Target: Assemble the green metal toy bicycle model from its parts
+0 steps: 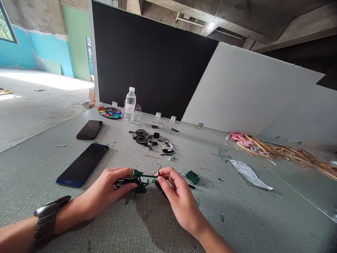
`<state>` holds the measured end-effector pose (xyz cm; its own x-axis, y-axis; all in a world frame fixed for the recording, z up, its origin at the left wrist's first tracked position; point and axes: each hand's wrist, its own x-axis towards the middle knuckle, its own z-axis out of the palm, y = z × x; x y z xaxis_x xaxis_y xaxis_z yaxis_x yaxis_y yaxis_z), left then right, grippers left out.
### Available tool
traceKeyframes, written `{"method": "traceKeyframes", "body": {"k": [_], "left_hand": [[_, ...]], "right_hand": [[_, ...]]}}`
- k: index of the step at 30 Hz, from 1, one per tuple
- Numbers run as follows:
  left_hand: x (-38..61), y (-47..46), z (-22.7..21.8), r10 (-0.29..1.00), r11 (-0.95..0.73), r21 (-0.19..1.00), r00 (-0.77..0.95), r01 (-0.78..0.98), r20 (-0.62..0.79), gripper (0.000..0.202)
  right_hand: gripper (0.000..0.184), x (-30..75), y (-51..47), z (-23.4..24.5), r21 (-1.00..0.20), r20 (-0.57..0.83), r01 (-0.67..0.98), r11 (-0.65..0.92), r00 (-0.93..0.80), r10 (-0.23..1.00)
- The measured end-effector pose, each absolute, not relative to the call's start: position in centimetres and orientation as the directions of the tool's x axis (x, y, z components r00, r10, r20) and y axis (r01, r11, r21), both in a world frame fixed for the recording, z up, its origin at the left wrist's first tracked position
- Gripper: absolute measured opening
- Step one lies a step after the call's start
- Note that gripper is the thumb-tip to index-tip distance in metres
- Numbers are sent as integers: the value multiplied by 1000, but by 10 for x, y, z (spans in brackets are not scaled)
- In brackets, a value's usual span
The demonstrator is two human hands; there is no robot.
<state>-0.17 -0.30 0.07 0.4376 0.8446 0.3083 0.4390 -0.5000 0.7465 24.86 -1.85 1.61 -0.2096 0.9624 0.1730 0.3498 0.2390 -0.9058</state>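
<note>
Two hands [104,188] [181,198], one model bicycle [140,190], two phones [82,165] [90,129], one bottle [130,106]

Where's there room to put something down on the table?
Left of the blue phone looks mostly bare, and so does the near side of the white paper, right of the right hand. It's crowded beyond the toy bicycle, where black wheels and bits lie.

Lit evenly across the table [252,214], bleached by daylight on the floor [50,96] beyond its left edge, with a lamp [211,25] glaring above its far edge. Softly shadowed between the left hand [105,186] and right hand [179,200]. Fairly sharp mid-table, but stretched and softened toward the right edge.
</note>
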Motion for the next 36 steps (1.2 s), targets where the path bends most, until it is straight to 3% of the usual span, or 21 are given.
{"method": "traceKeyframes", "body": {"k": [7, 12, 14, 19, 24, 36], "left_hand": [[-1, -1, 1, 848, -491, 748, 442, 447, 292, 21], [-1, -3, 4, 860, -480, 751, 414, 453, 300, 20], [-2, -3, 2, 860, -490, 746, 392, 451, 328, 19], [-7, -2, -5, 825, -560, 735, 337, 381, 454, 49], [-5, -6, -1, 672, -733, 598, 480, 323, 564, 34], [-1, -12, 0, 624, -781, 481, 509, 397, 593, 33]], "right_hand": [[24, 250, -16, 17, -895, 194, 357, 268, -229, 954], [32, 256, -15, 18, -784, 250, 502, 364, -282, 926], [22, 257, -14, 18, -770, 233, 537, 344, -265, 936], [21, 253, -16, 16, -767, 255, 529, 363, -267, 929], [21, 249, -21, 19, -764, 261, 513, 392, -311, 914], [19, 248, -22, 17, -815, 245, 455, 359, -290, 925]]}}
